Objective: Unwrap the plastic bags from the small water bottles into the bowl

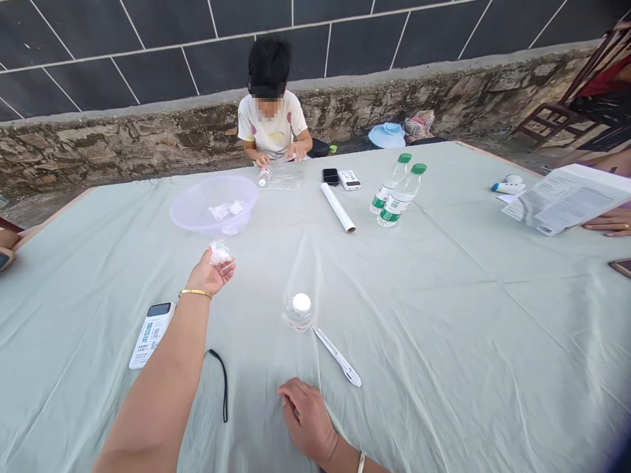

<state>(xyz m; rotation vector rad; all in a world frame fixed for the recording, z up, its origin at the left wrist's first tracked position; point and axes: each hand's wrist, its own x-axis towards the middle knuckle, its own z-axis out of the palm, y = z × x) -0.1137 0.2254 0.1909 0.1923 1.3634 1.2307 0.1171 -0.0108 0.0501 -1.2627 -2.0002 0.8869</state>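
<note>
My left hand (211,272) is stretched forward, closed around a crumpled clear plastic packet (220,251), just in front of a translucent purple basin (185,210). Inside the basin lie similar crumpled clear packets (227,209). Near the front edge, my right hand (306,417) rests on the cloth with fingers curled in and nothing visible in them. Beyond it stand a small clear bottle with a white cap (301,309) and, touching or right beside it, a white utility knife (338,355).
A white power bank (152,335) and its black strap (224,384) lie by my left forearm. A white roll (338,207) and green-capped water bottles (398,197) stand farther back. Across the table, a person (273,125) handles a small bottle (265,175). Another person's hand (611,222) holds printed sheets.
</note>
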